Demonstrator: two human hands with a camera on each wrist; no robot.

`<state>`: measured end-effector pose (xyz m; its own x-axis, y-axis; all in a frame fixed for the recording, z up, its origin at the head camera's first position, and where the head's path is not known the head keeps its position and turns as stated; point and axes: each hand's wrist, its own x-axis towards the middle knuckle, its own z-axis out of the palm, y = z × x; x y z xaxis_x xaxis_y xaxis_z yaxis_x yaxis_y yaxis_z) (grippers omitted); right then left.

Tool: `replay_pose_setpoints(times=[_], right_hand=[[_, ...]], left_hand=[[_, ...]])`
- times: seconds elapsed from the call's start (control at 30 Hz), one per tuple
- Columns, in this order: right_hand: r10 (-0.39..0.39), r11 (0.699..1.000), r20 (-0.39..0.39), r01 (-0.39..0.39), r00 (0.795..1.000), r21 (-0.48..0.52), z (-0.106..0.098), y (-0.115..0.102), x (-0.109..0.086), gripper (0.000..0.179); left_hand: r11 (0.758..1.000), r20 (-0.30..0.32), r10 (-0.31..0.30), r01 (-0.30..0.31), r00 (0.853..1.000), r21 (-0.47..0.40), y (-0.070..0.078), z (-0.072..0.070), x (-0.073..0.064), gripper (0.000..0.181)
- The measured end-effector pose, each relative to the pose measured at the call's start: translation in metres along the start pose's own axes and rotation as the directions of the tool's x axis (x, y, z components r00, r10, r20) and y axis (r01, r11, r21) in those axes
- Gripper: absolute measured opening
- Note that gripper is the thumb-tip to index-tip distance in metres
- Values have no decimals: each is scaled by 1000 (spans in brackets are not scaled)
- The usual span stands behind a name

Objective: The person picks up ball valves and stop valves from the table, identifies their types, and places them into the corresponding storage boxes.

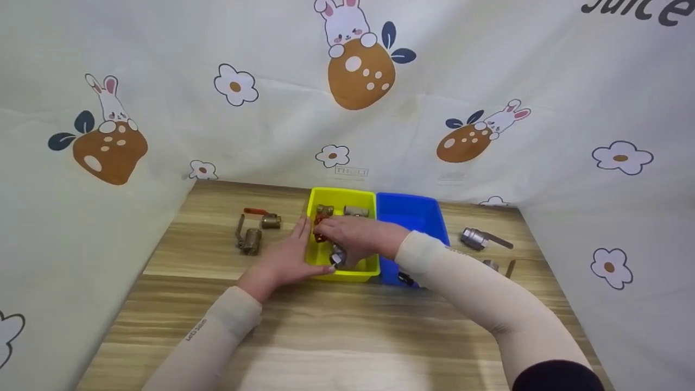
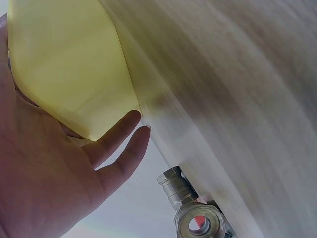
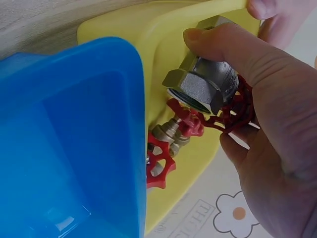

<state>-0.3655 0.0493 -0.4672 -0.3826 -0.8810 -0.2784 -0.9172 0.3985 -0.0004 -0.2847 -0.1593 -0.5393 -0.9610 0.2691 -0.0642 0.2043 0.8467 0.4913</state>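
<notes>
My right hand (image 1: 361,233) is inside the yellow bin (image 1: 347,278), gripping a gate valve (image 3: 205,82) with a silver hex-ended body and a dark red handwheel. The thumb lies across the silver body in the right wrist view, while the fingers are partly hidden behind the valve. Beneath it in the bin are a brass valve with a red handle (image 3: 188,121) and another red handwheel (image 3: 161,166). My left hand (image 1: 279,260) rests against the bin's left side, fingers straight along the wall and thumb at the front rim.
A blue bin (image 1: 410,203) adjoins the yellow one, with a black piece (image 1: 405,278) near its front. Left on the table lie a red-levered ball valve (image 1: 271,221) and a brass ball valve (image 1: 251,241). Right are a silver lever valve (image 1: 474,239) and another valve (image 1: 490,265) partly behind the sleeve.
</notes>
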Motion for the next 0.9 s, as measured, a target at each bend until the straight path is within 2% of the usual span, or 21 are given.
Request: replay_pose_setpoints(times=[0.27,0.53,0.7,0.9], right_hand=[[13,1000,47,-12,999,-16,5,2,8,109],[17,1000,65,-16,998,-9,10,3,13,102],[-6,1000,87,7,996,-18,12,3,17,99],[25,1000,115,-23,993,-18,12,3,22,103]], left_hand=[[1000,-5,-20,20,1000,7,0,0,1,144],[1000,-8,-29,29,1000,2,-1,2,1,146],[1000,-12,-3,3,1000,4,-2,3,1,142],[1000,-5,-4,4,1000,-2,-2,2,0,140]])
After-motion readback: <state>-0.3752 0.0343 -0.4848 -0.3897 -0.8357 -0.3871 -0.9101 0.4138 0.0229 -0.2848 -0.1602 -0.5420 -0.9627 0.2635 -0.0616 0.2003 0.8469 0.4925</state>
